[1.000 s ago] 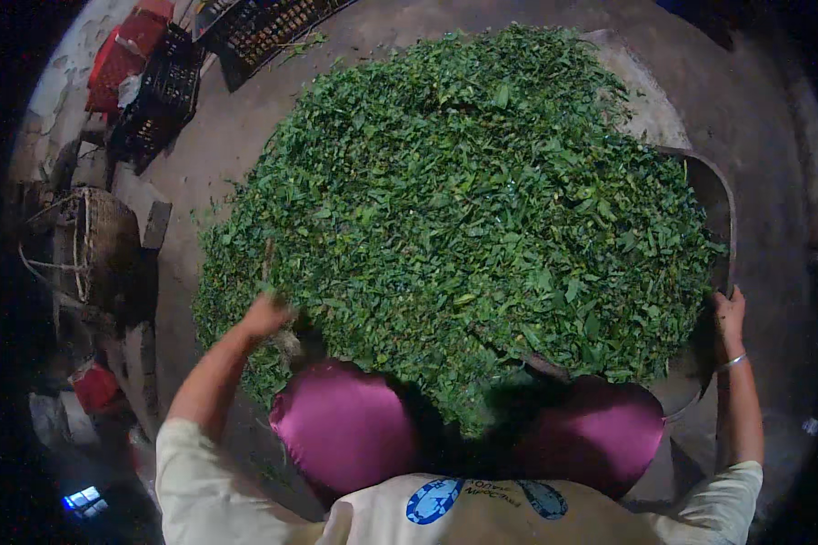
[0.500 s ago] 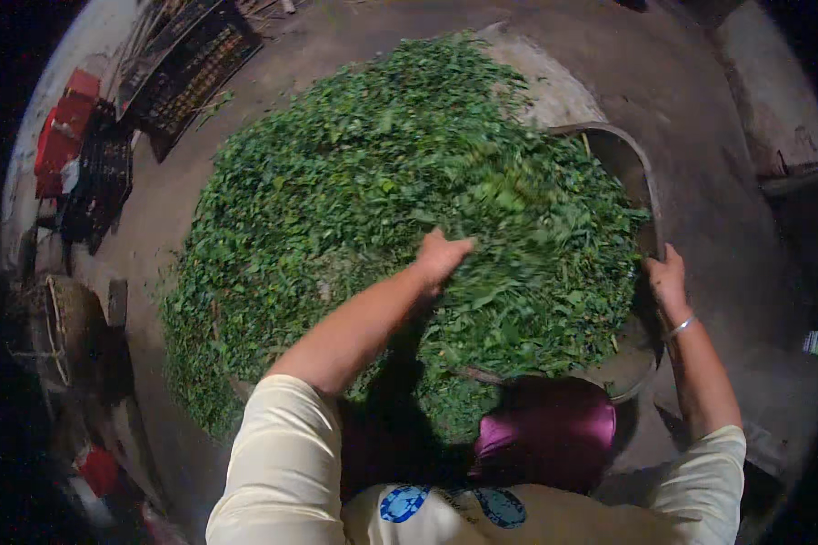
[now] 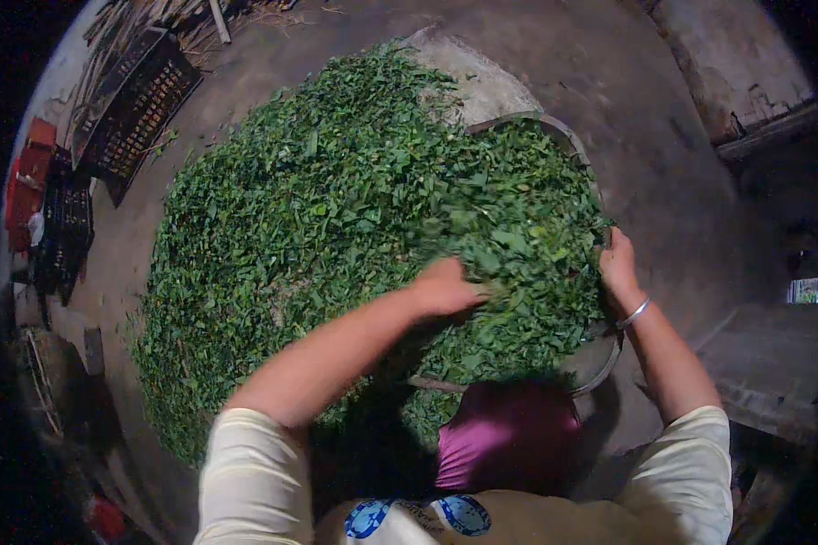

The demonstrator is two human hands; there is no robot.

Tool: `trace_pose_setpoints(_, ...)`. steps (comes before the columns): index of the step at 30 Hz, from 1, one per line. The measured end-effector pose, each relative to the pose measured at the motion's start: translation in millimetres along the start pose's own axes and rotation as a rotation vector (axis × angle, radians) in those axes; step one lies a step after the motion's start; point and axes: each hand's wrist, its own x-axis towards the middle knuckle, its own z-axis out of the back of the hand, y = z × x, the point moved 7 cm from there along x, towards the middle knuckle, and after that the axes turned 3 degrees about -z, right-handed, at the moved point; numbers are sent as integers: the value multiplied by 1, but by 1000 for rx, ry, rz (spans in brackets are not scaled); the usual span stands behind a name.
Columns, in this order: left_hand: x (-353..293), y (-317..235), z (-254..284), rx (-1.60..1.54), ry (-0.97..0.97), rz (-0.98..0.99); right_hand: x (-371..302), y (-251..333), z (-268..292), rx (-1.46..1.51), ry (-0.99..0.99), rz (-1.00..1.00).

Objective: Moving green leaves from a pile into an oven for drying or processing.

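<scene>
A wide heap of green leaves [image 3: 282, 200] spreads over the floor before me and runs into a shallow round basket or tray [image 3: 600, 368], whose rim shows on the right. My left hand [image 3: 447, 286] is at the leaves by the tray's left side, thumb and a finger stretched apart. Its other fingers are hidden, and the leaves [image 3: 495, 236] just beyond it are blurred by motion. My right hand [image 3: 620, 268], with a silver bracelet [image 3: 634, 313] at the wrist, is closed on the tray's right rim. The tray's near edge is against my pink-clad leg [image 3: 504, 436].
Dark plastic crates [image 3: 138, 109] stand at the far left, with a red object [image 3: 32, 177] near them. Thin sticks [image 3: 109, 64] lie behind. A pale sack-like sheet [image 3: 477, 77] shows beyond the heap. On the right, a wall [image 3: 736, 68] borders the concrete floor.
The view has shifted, so the scene sits further left. My left hand has moved slightly nearer to me, and leaves have piled higher in the tray. My right hand keeps the rim.
</scene>
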Motion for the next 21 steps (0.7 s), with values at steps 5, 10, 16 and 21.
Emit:
trace_pose_setpoints(5, -89, 124, 103, -367, -456, 159, -5, 20, 6, -166, -103, 57)
trace_pose_setpoints(10, -260, 352, 107, 157, -667, 910, 1, -1, 7, -103, 108, -128)
trace_pose_setpoints(16, -274, 368, -25, 200, -445, 1028, 22, -64, 7, 56, 166, -174)
trace_pose_setpoints(21, -190, 296, 24, 90, -680, 488, 21, -62, 18, -22, 102, -162)
